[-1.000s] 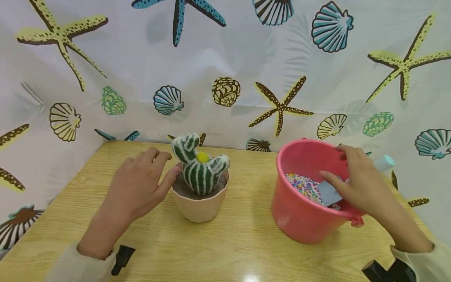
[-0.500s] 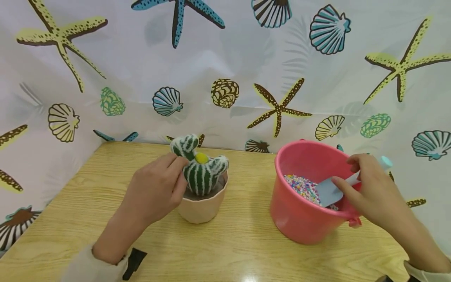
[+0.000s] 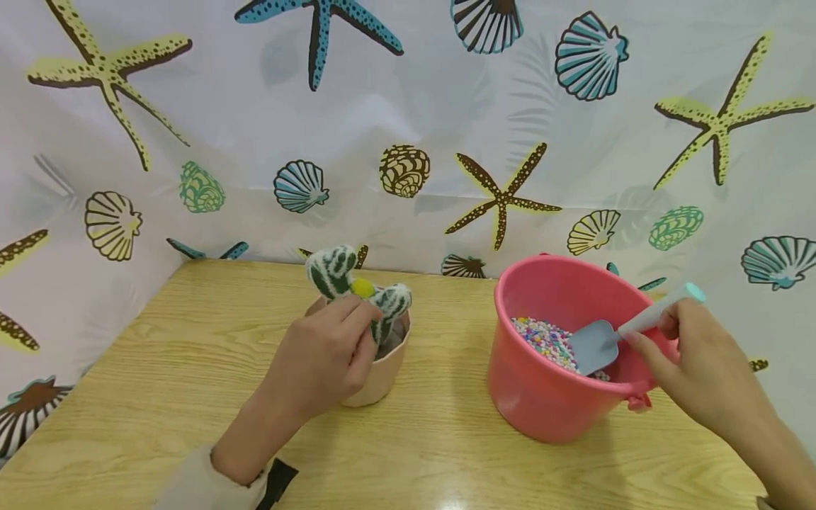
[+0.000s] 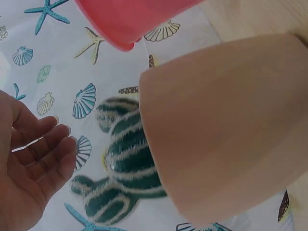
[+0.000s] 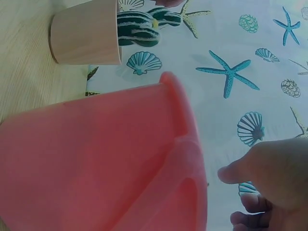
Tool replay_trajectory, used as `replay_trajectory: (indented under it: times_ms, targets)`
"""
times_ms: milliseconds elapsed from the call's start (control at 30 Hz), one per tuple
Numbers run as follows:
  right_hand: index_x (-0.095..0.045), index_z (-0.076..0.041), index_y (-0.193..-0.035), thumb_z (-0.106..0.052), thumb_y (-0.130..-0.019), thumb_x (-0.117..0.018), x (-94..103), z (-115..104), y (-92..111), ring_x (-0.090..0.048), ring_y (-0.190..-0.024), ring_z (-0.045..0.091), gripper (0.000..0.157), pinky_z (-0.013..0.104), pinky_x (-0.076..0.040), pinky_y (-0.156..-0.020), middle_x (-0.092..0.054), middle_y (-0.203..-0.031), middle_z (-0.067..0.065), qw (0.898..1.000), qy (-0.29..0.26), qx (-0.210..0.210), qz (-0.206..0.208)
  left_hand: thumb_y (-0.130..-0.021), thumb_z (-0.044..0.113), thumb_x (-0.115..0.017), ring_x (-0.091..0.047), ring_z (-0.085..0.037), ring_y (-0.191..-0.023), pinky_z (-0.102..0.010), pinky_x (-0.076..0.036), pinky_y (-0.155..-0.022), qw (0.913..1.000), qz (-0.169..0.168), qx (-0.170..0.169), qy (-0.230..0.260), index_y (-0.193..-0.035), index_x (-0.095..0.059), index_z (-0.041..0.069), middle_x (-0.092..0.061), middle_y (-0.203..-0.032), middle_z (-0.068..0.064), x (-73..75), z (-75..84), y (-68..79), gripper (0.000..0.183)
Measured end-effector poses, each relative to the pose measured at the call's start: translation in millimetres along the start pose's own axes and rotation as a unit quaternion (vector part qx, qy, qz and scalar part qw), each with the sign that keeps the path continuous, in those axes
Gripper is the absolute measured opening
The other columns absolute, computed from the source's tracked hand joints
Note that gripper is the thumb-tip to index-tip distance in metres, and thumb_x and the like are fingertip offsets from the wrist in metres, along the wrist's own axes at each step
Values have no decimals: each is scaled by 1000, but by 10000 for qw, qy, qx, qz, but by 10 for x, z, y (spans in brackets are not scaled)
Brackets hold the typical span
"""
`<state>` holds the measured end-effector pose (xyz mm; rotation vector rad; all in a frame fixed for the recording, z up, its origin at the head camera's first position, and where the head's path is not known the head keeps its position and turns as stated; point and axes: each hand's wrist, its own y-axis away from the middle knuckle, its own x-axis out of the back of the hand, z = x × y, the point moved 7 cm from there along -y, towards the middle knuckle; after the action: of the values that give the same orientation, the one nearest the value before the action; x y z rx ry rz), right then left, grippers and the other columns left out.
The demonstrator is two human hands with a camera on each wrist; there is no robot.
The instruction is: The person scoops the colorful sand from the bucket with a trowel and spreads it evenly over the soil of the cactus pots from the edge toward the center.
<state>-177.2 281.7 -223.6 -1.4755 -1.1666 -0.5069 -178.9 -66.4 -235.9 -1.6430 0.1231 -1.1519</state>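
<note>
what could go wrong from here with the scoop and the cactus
Loose beads in the bucket could spill onto the table if the scoop, angled inside, is jerked over the rim. The scoop might also slip: whether the right hand, at its handle, has a firm grip is hard to tell. The left hand is close to the cactus, so a careless sweep might tip it and its pot.

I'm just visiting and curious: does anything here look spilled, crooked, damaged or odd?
Nothing stands out: no spill or damage shows, the beads lie inside the upright pink bucket, and the potted cactus stands upright on the table.
</note>
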Motion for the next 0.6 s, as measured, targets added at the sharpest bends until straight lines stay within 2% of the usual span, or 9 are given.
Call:
replay_trajectory:
  times_ms: [133,233,400,533,600]
  targets:
    - [-51,-10,-91,-17,-87,-68,47,91,31,-31,-60,7,19,24,-25,-49,-39,-79,1,9998,155,-130,31,-83,3,-53,-54,-10,-62,-19,-44,-49,9998,1,-45,175,-85,-65,5,-63,-77,-4,-92,69,21,12]
    - [-44,-8,-82,-22,-90,-64,76,194,48,-29,-56,10,26,24,-22,-49,-36,-71,2,9982,440,-408,-43,-84,4,-55,-52,-8,-61,-17,-43,-49,9995,-55,-33,324,-86,-64,6,-62,-77,-2,-161,117,47,9]
    - [-40,-8,-71,-31,-94,-58,105,338,64,-29,-50,14,37,26,-21,-49,-33,-58,2,9940,730,-793,-211,-85,6,-57,-57,-8,-63,-17,-45,-50,9982,-275,139,505,-90,-65,6,-66,-84,-3,-272,175,63,9]
    - [-40,-7,-71,-44,-96,-51,89,491,69,-35,-52,17,46,27,-24,-49,-37,-56,2,9870,797,-1278,-560,-86,8,-59,-57,-7,-62,-16,-44,-51,9964,-456,373,605,-95,-65,6,-67,-88,-5,-355,218,67,11]
    - [-42,-3,-77,-51,-96,-47,73,582,64,-39,-54,19,52,28,-27,-49,-41,-59,5,9809,847,-1568,-779,-87,10,-60,-54,-7,-61,-15,-42,-50,9949,-546,514,677,-97,-64,6,-67,-88,-4,-398,235,64,12]
